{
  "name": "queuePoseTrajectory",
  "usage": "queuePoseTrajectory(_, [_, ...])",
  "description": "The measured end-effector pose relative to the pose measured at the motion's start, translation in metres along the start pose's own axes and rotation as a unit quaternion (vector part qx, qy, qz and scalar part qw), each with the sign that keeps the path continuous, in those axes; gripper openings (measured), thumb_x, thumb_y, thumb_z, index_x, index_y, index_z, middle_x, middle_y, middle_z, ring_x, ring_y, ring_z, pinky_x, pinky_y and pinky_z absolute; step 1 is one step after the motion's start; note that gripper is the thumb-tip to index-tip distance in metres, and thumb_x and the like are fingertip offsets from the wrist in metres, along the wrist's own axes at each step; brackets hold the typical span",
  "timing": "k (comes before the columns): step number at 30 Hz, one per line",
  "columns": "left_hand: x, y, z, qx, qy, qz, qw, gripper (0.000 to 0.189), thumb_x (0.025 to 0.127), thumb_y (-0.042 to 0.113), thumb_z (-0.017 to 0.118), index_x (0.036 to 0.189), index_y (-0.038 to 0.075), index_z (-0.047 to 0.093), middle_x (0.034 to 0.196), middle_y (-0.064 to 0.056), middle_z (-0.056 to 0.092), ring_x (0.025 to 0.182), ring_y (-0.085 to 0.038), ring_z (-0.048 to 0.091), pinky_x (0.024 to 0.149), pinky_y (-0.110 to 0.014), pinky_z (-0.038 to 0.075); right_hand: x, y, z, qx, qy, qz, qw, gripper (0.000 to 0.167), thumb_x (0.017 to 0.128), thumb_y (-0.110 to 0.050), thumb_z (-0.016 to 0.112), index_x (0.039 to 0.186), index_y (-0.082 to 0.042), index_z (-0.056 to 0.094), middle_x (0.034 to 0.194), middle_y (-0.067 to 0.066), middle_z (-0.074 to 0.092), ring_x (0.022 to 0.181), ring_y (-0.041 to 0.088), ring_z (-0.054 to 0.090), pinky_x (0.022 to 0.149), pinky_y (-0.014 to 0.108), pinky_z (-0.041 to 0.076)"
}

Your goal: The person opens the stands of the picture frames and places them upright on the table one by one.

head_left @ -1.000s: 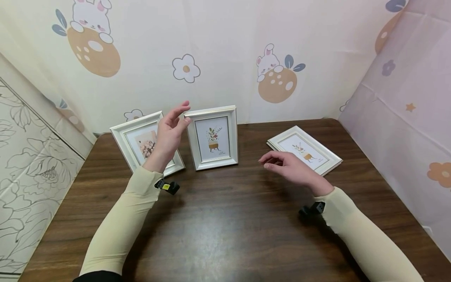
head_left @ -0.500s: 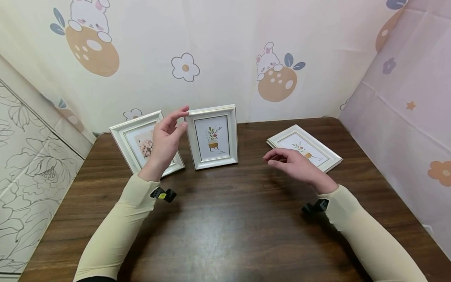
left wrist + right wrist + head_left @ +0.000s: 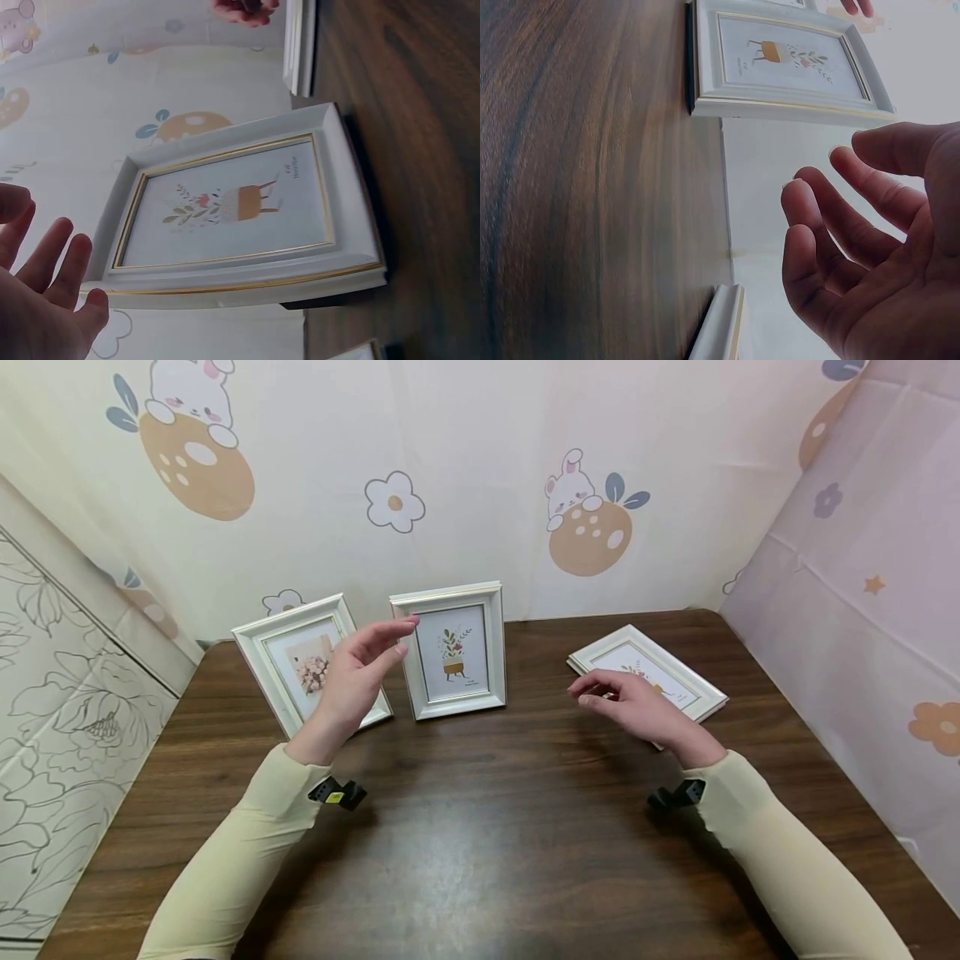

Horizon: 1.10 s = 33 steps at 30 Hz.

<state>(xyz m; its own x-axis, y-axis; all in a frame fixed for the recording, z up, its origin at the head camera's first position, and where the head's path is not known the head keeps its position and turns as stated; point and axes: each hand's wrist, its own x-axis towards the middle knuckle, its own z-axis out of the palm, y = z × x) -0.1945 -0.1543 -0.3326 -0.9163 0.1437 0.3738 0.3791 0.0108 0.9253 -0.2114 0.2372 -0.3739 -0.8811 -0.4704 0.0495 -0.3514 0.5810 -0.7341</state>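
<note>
Both hands empty, three white frames around them

The left hand (image 3: pixel 352 672) is held above the tabletop (image 3: pixel 480 827) — fingers loosely bent, nothing gripped. The flower-photo frame (image 3: pixel 300 668) is stood just behind it and to its left, tilted, and is partly covered by the hand. The middle frame (image 3: pixel 453 660), with a potted-plant print, is stood upright just right of the left hand. Its left edge is overlapped by the fingertips in the head view; whether it is touched cannot be told.

The right hand (image 3: pixel 630 706) is held above the tabletop too, fingers loosely curled, nothing gripped. The flat frame (image 3: pixel 660 672) is laid face up just behind it, partly hidden by the hand; a similar plant print is shown in it. The middle frame is placed to the left of the right hand, clearly apart.

Pale sleeves (image 3: pixel 225 860) are worn on both arms, with a black device (image 3: pixel 337 793) fixed at each cuff. Behind both hands, a cloth (image 3: pixel 480 460) printed with rabbits and flowers is hung.
</note>
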Motion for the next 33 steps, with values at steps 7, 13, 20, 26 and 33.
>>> queuePoseTrajectory(7, [-0.01, -0.005, -0.004, 0.027, -0.022, -0.035, 0.9988, 0.028, 0.099, 0.004, 0.059, 0.127, -0.002, 0.062, 0.135, -0.007, 0.061, 0.126, -0.019, 0.054, 0.105, -0.032, 0.043, 0.0, 0.004, -0.006, 0.007, 0.001, 0.015, 0.9999, 0.02, 0.1, -0.023, 0.062, 0.116, -0.011, 0.068, 0.112, 0.014, 0.068, 0.094, 0.03, 0.062, 0.078, 0.03, 0.049])
queuePoseTrajectory(13, [-0.018, -0.011, -0.003, 0.046, -0.039, -0.052, 0.9968, 0.027, 0.099, 0.004, 0.059, 0.126, 0.002, 0.064, 0.133, -0.007, 0.063, 0.124, -0.018, 0.056, 0.103, -0.031, 0.044, 0.0, 0.011, -0.011, 0.011, 0.018, 0.016, 0.9997, 0.021, 0.1, -0.018, 0.063, 0.117, -0.006, 0.067, 0.112, 0.015, 0.067, 0.093, 0.024, 0.06, 0.077, 0.026, 0.047])
queuePoseTrajectory(20, [-0.027, -0.022, 0.0, 0.027, -0.065, -0.086, 0.9938, 0.028, 0.098, 0.001, 0.059, 0.125, -0.001, 0.063, 0.133, -0.011, 0.062, 0.122, -0.022, 0.056, 0.1, -0.029, 0.046, 0.003, 0.02, -0.017, 0.024, 0.033, 0.003, 0.9992, 0.02, 0.099, -0.012, 0.063, 0.117, -0.002, 0.067, 0.108, 0.016, 0.067, 0.092, 0.023, 0.061, 0.076, 0.022, 0.046])
queuePoseTrajectory(26, [-0.033, -0.027, -0.002, 0.034, -0.075, -0.108, 0.9908, 0.027, 0.098, 0.003, 0.059, 0.124, 0.001, 0.064, 0.132, -0.013, 0.062, 0.123, -0.028, 0.055, 0.098, -0.028, 0.048, 0.005, 0.026, -0.025, 0.012, 0.045, 0.02, 0.9987, 0.021, 0.099, -0.012, 0.063, 0.117, -0.002, 0.067, 0.11, 0.014, 0.067, 0.092, 0.022, 0.059, 0.075, 0.022, 0.046])
queuePoseTrajectory(33, [-0.039, -0.034, -0.003, 0.044, -0.094, -0.114, 0.9881, 0.027, 0.098, 0.002, 0.06, 0.124, 0.0, 0.065, 0.131, -0.021, 0.061, 0.122, -0.032, 0.056, 0.098, -0.028, 0.048, 0.006, 0.033, -0.036, 0.004, 0.052, 0.036, 0.998, 0.024, 0.101, -0.015, 0.061, 0.12, -0.002, 0.065, 0.113, 0.016, 0.066, 0.097, 0.027, 0.061, 0.075, 0.025, 0.048])
